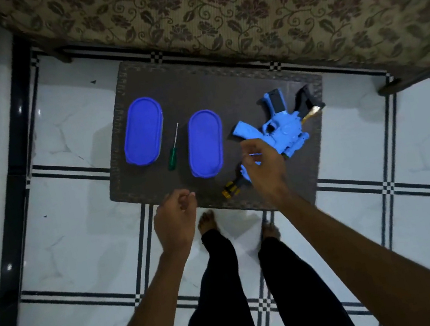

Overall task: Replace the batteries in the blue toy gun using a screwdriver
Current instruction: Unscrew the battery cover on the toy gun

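The blue toy gun (282,129) lies on the right part of a low dark woven table (237,87), its black and yellow muzzle pointing toward me. A screwdriver (173,153) with a green handle lies between two blue oval lidded boxes, one on the left (143,131) and one on the right (205,143). My right hand (264,167) hovers over the near end of the gun with fingers loosely curled, holding nothing. Over the table's near edge is my left hand (175,220), fingers half curled and empty.
A sofa with floral fabric (237,1) stands just beyond the table. The floor is white tile with black lines (78,244). My legs in black trousers and bare feet (207,221) stand right at the table's near edge. A white wall runs along the left.
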Available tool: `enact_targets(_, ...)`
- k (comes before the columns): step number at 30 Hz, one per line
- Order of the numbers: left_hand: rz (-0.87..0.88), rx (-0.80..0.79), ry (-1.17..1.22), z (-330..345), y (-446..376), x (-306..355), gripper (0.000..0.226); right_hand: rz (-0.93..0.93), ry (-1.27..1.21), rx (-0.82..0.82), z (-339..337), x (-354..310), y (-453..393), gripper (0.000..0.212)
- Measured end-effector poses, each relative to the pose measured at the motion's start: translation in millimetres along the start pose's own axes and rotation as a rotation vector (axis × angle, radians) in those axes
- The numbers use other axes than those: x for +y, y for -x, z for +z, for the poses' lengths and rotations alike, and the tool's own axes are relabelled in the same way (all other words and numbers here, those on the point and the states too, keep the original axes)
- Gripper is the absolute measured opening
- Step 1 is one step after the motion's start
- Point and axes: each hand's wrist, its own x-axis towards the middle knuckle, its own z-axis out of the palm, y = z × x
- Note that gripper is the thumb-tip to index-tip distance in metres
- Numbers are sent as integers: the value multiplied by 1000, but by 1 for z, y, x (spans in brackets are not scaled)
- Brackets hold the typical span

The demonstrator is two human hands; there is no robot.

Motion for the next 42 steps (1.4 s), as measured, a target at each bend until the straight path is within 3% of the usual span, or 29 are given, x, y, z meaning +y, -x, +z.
enact_targets(10, 266, 204, -47, -30, 61, 215, 16, -461, 405, -97, -250, -58, -28, 17)
enact_targets(12, 273, 269, -33, -27, 65, 260, 18, -563, 499, -175, -296, -61, -45, 17)
enact_targets(15, 272, 323, -29, -14, 78, 321, 18, -698, 626, -218, -362, -69, -67, 35)
enact_targets(20, 205, 370, -38, 4, 98, 375, 19, -862, 717, -281, -416, -101, -103, 42)
enact_targets(24, 41, 394, 19, 14, 92, 379, 19, -991, 732, -383, -411, -138, -129, 45)
enact_targets(30, -203, 566, 87, 20, 79, 370, 19, -1195, 810, -558, -358, -201, -158, 44)
enact_targets(34, -399, 618, 142, 26, 76, 366, 21, -1310, 833, -744, -328, -229, -172, 42)
enact_targets(36, -489, 662, 167, 27, 82, 373, 21, -1387, 832, -795, -318, -245, -178, 33)
enact_targets(42, -742, 797, 239, 43, 106, 397, 20, -1524, 972, -1007, -274, -273, -193, 40)
